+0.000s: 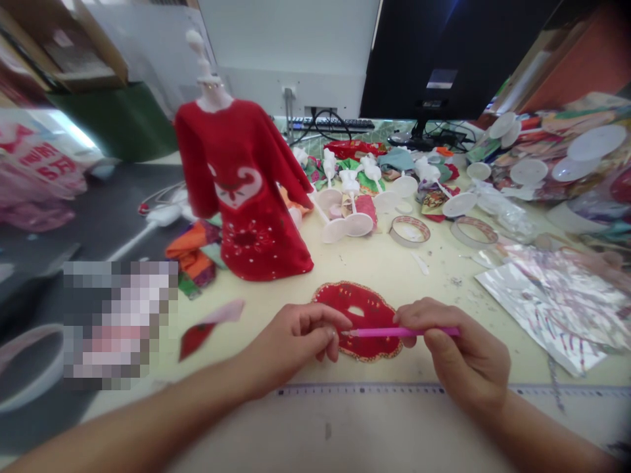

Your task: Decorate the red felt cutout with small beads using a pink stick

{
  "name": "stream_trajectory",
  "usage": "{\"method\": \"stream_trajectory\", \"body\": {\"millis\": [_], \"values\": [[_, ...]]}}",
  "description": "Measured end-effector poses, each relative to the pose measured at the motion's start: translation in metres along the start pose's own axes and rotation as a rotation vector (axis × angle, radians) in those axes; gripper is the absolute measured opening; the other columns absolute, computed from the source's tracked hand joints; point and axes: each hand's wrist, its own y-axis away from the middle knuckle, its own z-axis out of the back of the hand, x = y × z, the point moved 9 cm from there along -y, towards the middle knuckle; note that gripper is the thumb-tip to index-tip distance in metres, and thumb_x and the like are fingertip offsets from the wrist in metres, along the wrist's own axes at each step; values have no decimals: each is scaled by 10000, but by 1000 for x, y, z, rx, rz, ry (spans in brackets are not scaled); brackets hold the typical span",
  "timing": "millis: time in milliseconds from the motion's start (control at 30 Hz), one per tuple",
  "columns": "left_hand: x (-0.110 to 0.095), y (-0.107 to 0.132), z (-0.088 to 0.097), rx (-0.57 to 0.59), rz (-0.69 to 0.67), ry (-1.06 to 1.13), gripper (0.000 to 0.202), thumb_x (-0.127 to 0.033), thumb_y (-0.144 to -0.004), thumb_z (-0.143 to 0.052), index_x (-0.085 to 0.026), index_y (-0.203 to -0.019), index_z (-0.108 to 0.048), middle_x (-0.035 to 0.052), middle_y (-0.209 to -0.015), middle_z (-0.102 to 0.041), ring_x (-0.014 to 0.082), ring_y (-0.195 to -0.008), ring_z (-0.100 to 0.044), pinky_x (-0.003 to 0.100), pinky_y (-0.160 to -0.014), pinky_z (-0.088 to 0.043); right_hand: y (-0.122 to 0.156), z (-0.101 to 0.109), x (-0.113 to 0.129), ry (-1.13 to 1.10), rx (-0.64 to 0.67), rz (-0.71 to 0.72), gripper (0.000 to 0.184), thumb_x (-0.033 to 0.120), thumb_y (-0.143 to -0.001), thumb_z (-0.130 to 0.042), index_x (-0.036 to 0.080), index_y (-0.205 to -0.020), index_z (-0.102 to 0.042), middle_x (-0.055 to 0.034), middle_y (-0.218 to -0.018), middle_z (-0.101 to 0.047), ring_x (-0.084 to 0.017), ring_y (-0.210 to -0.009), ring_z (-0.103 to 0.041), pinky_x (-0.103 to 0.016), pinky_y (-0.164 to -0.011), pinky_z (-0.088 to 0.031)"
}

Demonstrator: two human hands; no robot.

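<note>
My right hand (463, 348) grips a slim pink pen-like tool (384, 332), which lies level with its tip pointing left. Close to that tip, my left hand (310, 332) has its fingers curled, the thumb drawn in under the index finger; whatever it may pinch is too small to make out. Behind and beneath both hands lies a flat red oval cloth piece (374, 346) with a scalloped gold trim and a small opening in its middle. A small mannequin in a red dress (246, 190) with white patterning stands upright beyond my left hand.
White doll stands (351, 190) and cloth scraps crowd the back. Two tape rolls (410, 230) lie right of centre. Shiny silver sheets (557, 302) are at right, a monitor (444, 59) behind. A ruler strip (365, 390) runs along the front. A red-and-pink scrap (210, 328) lies left.
</note>
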Motion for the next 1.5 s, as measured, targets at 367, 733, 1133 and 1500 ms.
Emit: {"method": "stream_trajectory", "body": {"millis": [367, 733, 1133, 1500], "values": [[-1, 2, -3, -2, -2, -40, 193, -211, -817, -499, -163, -959, -619, -23, -625, -596, 97, -600, -543, 222, -585, -406, -1, -4, 0, 31, 39, 6, 179, 159, -889, -466, 198, -993, -607, -64, -781, -638, -201, -746, -626, -349, -619, -528], [-1, 1, -4, -15, -5, -62, 186, -197, -804, -508, -163, -942, -627, -21, -647, -612, 96, -619, -544, 223, -605, -407, 0, -2, -1, 0, 29, -6, 206, 124, -885, -455, 205, -1003, -603, -53, -785, -623, -190, -770, -613, -330, -618, -514], [-38, 8, 34, -237, -153, -427, 166, -166, -793, -501, -198, -844, -657, -25, -720, -672, 113, -692, -609, 207, -623, -444, -2, -15, 2, 103, 147, 31, 199, 79, -854, -474, 196, -969, -586, -34, -768, -620, -162, -722, -604, -308, -629, -500], [-38, 8, 18, -126, -236, -719, 253, -81, -760, -471, -228, -839, -662, -66, -777, -681, 76, -663, -592, 163, -602, -394, 2, -33, -3, 225, 296, 40, 166, 73, -837, -510, 171, -963, -555, -37, -791, -609, -138, -744, -576, -275, -659, -491]]}}
